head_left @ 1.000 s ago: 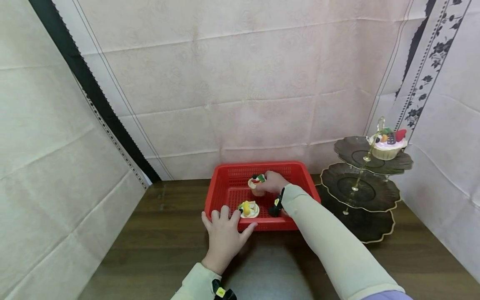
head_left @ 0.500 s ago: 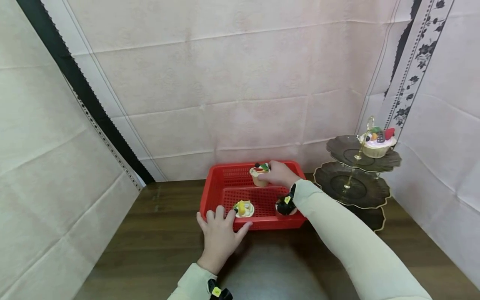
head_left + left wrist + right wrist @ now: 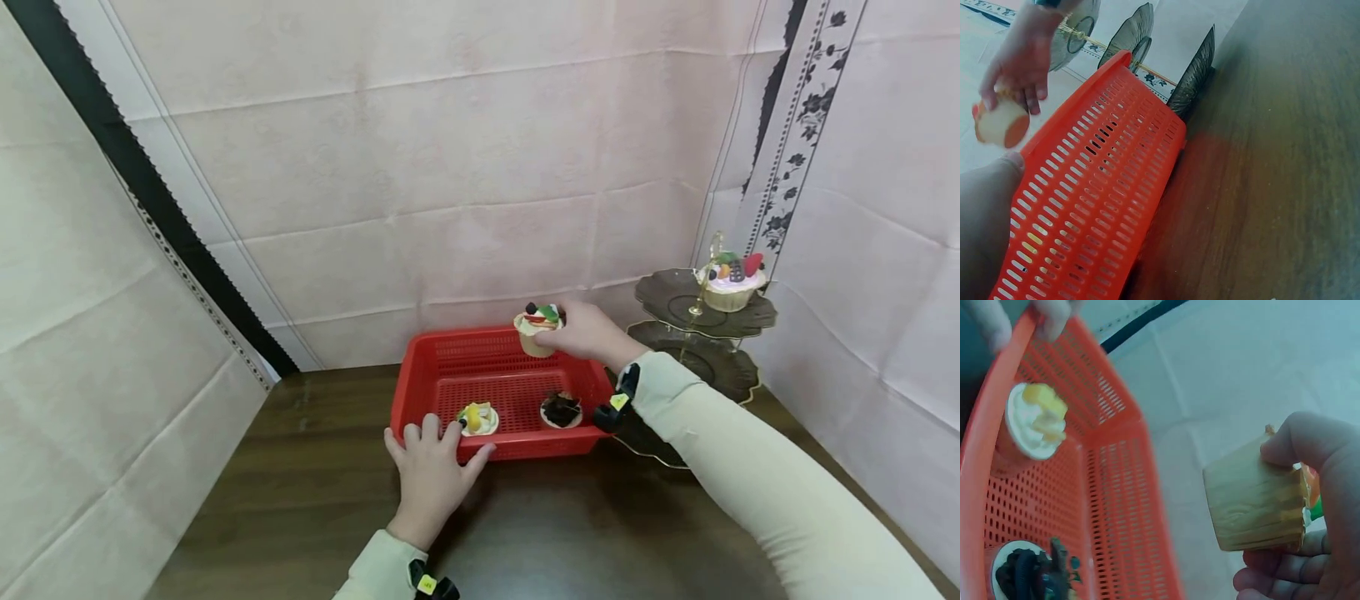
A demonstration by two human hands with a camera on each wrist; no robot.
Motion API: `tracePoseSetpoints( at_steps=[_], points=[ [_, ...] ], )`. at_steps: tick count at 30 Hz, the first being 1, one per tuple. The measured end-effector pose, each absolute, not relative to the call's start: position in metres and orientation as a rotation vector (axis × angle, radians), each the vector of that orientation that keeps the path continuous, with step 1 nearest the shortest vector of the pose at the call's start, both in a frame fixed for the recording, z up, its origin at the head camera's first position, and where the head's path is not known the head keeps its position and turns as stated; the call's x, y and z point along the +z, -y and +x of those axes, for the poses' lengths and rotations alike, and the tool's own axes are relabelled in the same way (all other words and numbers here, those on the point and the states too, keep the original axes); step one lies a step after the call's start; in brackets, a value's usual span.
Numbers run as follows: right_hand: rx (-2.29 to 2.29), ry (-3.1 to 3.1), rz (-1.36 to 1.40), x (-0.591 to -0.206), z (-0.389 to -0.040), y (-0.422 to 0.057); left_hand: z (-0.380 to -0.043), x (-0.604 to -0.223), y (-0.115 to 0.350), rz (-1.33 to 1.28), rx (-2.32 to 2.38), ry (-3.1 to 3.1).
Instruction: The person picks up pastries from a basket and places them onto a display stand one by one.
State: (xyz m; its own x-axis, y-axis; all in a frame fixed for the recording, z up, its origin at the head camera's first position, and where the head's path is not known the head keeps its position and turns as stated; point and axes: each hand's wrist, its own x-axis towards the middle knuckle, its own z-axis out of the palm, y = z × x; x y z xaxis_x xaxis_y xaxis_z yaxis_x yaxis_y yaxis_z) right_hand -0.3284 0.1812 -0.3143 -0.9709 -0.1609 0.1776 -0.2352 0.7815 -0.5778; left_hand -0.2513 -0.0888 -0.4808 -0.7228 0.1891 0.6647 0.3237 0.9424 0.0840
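Head view: one red-and-green-topped cupcake (image 3: 534,337), raised clear of the red basket (image 3: 525,451), by its far right side. Right hand (image 3: 592,329): pinches that cupcake by its pale cup (image 3: 1244,494). Left hand (image 3: 429,483): holds the near rim (image 3: 528,437) toward the left, fingers spread wide. Inside the basket: yellow-topped cupcake (image 3: 482,420), left; dark-topped cupcake (image 3: 561,410), right. Tiered stand (image 3: 656,290), far right: pink-topped cupcake (image 3: 727,287) on its top tier. Handling, by judgement: light, cup fairly stiff, little slip; topping (image 3: 547,314) probably fragile; best grasp, the cup's sides.
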Motion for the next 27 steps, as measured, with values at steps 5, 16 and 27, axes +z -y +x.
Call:
tracePoseSetpoints(
  at_steps=[5, 16, 27],
  points=[
    [0.871, 2.850, 0.259, -0.294, -0.311, -0.193, -0.251, -0.482, 0.090, -0.363, -0.244, 2.386],
    [0.779, 2.852, 0.137, -0.256, -0.277, -0.229, -0.251, -0.483, 0.091, -0.358, -0.265, 2.404],
    [0.687, 2.822, 0.048, -0.241, -0.261, -0.270, -0.251, -0.481, 0.090, -0.373, -0.280, 2.394]
  ],
)
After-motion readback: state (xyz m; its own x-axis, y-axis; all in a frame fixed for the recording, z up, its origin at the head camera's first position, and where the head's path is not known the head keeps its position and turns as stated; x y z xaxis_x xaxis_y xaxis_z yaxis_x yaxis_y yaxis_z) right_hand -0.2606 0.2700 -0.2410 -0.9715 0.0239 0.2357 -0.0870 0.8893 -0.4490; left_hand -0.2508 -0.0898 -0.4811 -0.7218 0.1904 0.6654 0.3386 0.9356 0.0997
